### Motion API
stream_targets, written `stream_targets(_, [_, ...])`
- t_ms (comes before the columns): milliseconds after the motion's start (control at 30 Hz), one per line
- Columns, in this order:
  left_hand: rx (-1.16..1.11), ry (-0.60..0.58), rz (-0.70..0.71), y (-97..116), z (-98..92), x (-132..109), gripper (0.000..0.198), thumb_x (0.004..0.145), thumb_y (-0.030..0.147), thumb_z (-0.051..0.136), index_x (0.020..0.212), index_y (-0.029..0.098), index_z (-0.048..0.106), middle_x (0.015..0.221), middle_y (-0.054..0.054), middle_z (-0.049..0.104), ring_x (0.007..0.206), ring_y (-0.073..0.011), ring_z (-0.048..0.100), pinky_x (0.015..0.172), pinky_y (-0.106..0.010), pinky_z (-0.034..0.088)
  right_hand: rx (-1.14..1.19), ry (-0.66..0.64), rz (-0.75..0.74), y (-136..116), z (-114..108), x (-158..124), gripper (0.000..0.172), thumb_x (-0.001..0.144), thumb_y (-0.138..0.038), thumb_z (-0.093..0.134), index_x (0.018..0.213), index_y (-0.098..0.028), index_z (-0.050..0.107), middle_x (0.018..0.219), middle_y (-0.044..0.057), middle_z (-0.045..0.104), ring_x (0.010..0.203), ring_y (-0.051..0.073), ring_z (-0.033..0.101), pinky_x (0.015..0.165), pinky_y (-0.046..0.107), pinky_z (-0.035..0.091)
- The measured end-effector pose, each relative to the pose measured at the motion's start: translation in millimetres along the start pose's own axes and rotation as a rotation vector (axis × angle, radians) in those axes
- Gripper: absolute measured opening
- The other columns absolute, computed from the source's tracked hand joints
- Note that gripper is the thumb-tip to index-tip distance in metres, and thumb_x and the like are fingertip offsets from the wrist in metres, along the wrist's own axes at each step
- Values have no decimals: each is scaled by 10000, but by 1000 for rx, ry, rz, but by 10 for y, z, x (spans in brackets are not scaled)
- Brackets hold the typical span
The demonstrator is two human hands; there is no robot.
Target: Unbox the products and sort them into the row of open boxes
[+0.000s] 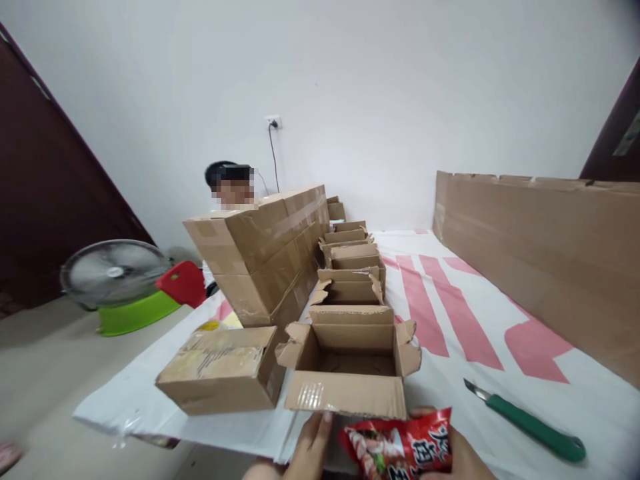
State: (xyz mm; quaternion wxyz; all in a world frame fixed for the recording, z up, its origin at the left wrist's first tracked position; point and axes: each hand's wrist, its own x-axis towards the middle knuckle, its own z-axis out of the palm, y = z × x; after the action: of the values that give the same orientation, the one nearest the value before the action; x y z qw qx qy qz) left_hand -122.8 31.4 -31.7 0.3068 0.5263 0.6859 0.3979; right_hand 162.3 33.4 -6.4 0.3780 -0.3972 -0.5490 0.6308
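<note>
Being held in the right hand (464, 455), the packet (395, 445) is possibly being endangered by the bare-bladed knife (535, 425) at right; left hand (309, 448): grip unclear.

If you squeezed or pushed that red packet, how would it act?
The packet would probably flex, since its wrapper looks thin and wrinkled. Its shiny surface suggests it may slip a little. Being small, it's likely fairly light.
</note>
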Motion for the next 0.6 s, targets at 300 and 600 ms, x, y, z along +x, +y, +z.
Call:
stream_targets(300, [-302, 28, 177, -194, -18, -185, 624, 694, 621, 627, 1129, 175, 603, 1154, -129, 649, 1139, -310, 583, 1047, -397, 417, -174, 285, -128, 392, 284, 436, 793, 597, -649, 735, 1202, -176, 539, 1122, 185, 681, 1035, 369, 644, 906, 489, 513])
stream_targets(600, [-318, 32, 74, -230, 273, -92, 566, 617, 337, 693, 1122, 160, 508, 1047, -124, 679, 1038, -271, 636, 939, -347, 489, -244, 220, -298, 641, 258, 400, 807, 739, -637, 627, 1345, -166, 378, 1223, 199, 618, 1113, 340, 611, 940, 472, 497])
